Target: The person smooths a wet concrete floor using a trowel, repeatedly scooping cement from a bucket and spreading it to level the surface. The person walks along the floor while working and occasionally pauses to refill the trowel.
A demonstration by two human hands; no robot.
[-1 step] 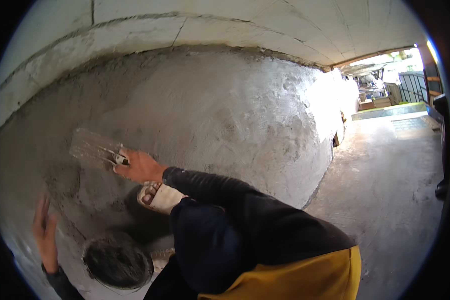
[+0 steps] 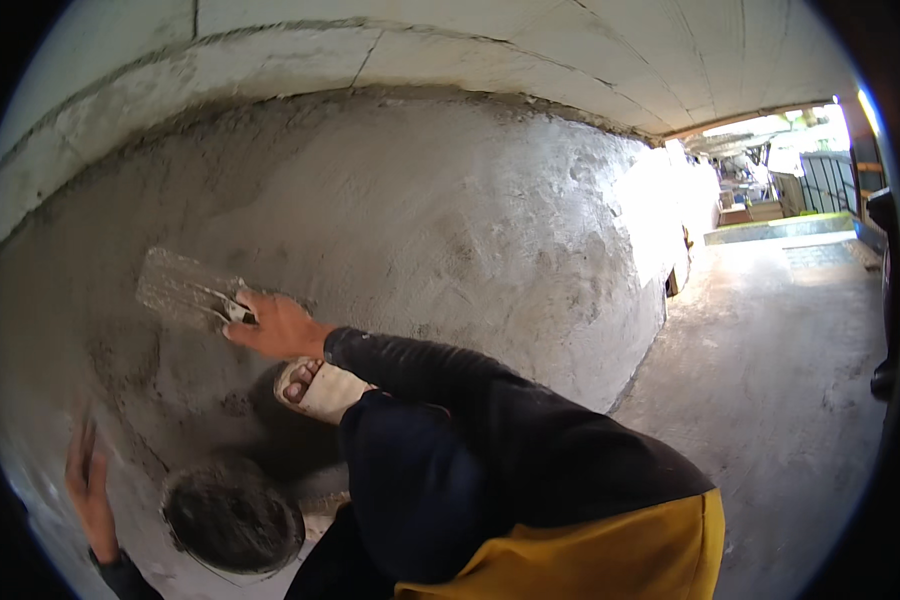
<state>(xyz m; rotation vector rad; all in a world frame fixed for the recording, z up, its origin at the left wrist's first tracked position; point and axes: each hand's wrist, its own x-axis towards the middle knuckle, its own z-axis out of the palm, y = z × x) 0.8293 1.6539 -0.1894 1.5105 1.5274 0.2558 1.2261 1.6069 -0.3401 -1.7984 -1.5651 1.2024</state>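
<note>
My right hand (image 2: 278,326) grips the handle of a flat rectangular plastering trowel (image 2: 178,288). Its thin, mortar-smeared blade lies against or very close to the grey plastered wall (image 2: 420,215). At the lower left, my left hand (image 2: 92,492) is held up near the wall, fingers stretched out and nothing in it; the fingertips are slightly blurred. A round dark bucket (image 2: 299,532) stands between that hand and my legs, with dark grey stuff inside that looks like mortar.
My foot in a pale sandal (image 2: 328,392) is beside the wall, just below my right wrist. Pale panels (image 2: 270,62) run above the plaster. A concrete floor (image 2: 760,400) stretches right toward a bright opening with a low ledge (image 2: 780,230) and metal railings (image 2: 827,178).
My left hand has dropped a little lower along the wall. The trowel and my right hand have shifted slightly up and left.
</note>
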